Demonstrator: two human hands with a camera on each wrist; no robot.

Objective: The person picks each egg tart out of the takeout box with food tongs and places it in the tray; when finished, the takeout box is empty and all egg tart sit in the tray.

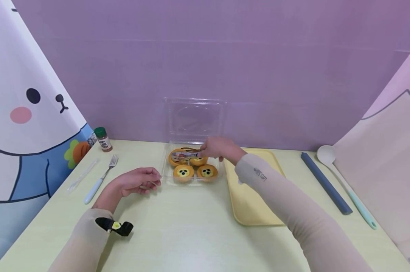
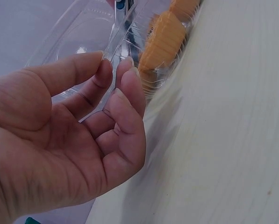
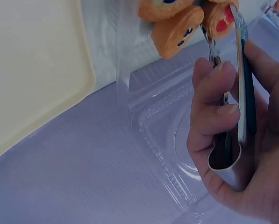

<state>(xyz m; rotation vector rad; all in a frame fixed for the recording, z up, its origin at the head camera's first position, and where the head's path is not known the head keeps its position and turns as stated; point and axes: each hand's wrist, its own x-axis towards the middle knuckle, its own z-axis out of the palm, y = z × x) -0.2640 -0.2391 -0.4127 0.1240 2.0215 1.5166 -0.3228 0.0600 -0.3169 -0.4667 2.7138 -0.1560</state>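
Tongs [image 1: 186, 154]: metal, gripped in the right hand [image 1: 218, 148], fingers curled round both arms near the hinge; the tips reached into the box [image 1: 168, 174] at about 10 o'clock from that hand.

Right hand, wrist view: thumb and fingers [image 3: 214, 100] squeezed the tongs [image 3: 239, 107]; the tips sat around or against the back-left tart [image 3: 218, 16], and whether they pinched it I could not tell.

Left hand [image 1: 138, 181]: lay on the table [image 1: 191, 234] at 9 o'clock of the box, fingers loosely curled and grasping nothing; in the wrist view the fingertips [image 2: 130, 81] were touching or just short of the clear box wall [image 2: 83, 42].

Tarts: four showed in the box, two in front [image 1: 183, 173] [image 1: 207, 172] and two behind [image 1: 198, 161], one of them under the tongs.

Lid [image 1: 194, 119]: stood open and upright at 12 o'clock of the box.

Tray [image 1: 252, 204]: yellow, at 3 o'clock of the box, nothing on it.

Done so far, by my judgement: box opened, tongs taken up and brought to the first tart.

Left to do, by my judgement: no tart was out of the box, so lifting and moving all four remained.

Elsewhere: fork [image 1: 101, 179] and jar [image 1: 103, 139] at 9 to 10 o'clock; spoon [image 1: 346, 189] and grey bar [image 1: 325, 183] at 3 o'clock of the tray.
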